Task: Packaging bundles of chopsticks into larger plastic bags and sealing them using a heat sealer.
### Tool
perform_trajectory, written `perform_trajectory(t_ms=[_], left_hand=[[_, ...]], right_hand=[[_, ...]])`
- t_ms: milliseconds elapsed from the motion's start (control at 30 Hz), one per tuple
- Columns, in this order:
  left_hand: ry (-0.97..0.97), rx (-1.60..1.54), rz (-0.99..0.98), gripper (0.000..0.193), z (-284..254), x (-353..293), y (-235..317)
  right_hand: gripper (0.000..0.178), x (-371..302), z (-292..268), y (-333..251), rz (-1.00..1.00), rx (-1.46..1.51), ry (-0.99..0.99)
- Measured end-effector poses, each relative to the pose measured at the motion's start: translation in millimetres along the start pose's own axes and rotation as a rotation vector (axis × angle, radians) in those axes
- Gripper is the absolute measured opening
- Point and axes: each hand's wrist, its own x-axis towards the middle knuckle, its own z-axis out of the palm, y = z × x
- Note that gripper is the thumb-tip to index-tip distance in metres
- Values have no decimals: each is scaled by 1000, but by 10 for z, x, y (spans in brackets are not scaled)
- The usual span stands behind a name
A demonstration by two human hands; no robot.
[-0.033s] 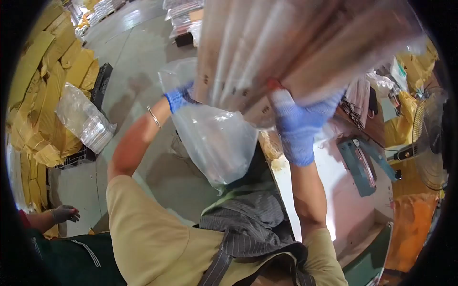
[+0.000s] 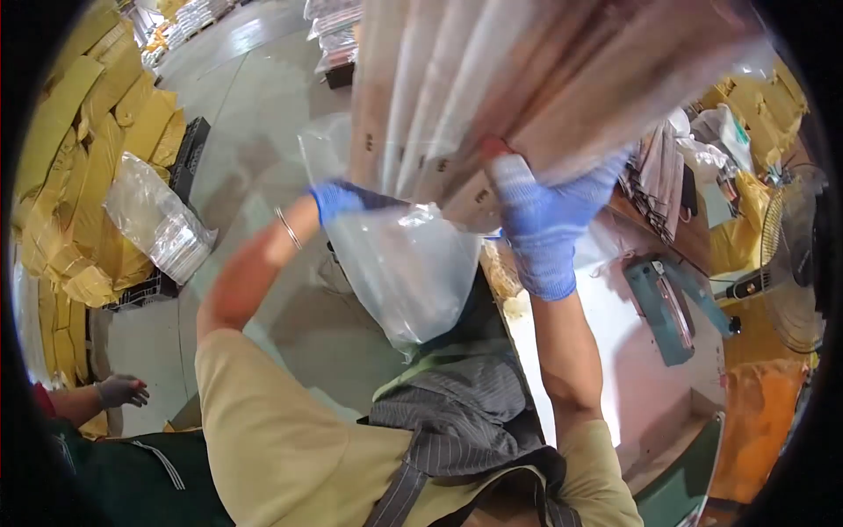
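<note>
My right hand (image 2: 549,215), in a blue knit glove, grips a fanned bundle of flat brown packs in clear sleeves (image 2: 439,97). Its thumb, reddish at the tip, presses on their near face, and the far ends are blurred. A large clear plastic bag (image 2: 408,281) hangs below the bundle's lower edge. My left hand (image 2: 347,202), also in a blue glove, is at the bag's upper part and closed on it, its fingers partly hidden by the plastic. The lower corner of the bundle lies close to the bag's mouth; whether it is inside I cannot make out.
At right stands a white-topped worktable (image 2: 606,351) with a green-grey tool (image 2: 663,307) and more brown packs (image 2: 659,180). A fan (image 2: 795,255) is beyond it. Yellow wrapped parcels (image 2: 83,193) are stacked on a black pallet (image 2: 189,167) at left. A co-worker's gloved hand (image 2: 121,391) shows lower left.
The bundle and my right hand have shifted slightly up and left. My left hand has moved a little right and down with the bag's upper part.
</note>
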Motion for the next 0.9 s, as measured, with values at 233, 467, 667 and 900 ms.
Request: perform_trajectory(t_ms=[233, 467, 667, 900], left_hand=[[103, 795, -1, 21, 2022, -68, 314], [49, 940, -436, 24, 1646, -355, 459], [228, 1010, 458, 22, 2296, -148, 550], [-183, 831, -150, 28, 2253, -32, 777]], right_hand=[[85, -281, 198, 2, 749, 559, -269], [80, -731, -284, 358, 573, 146, -484], [67, -319, -184, 119, 712, 257, -309], [46, -429, -510, 365, 1146, 535, -350]])
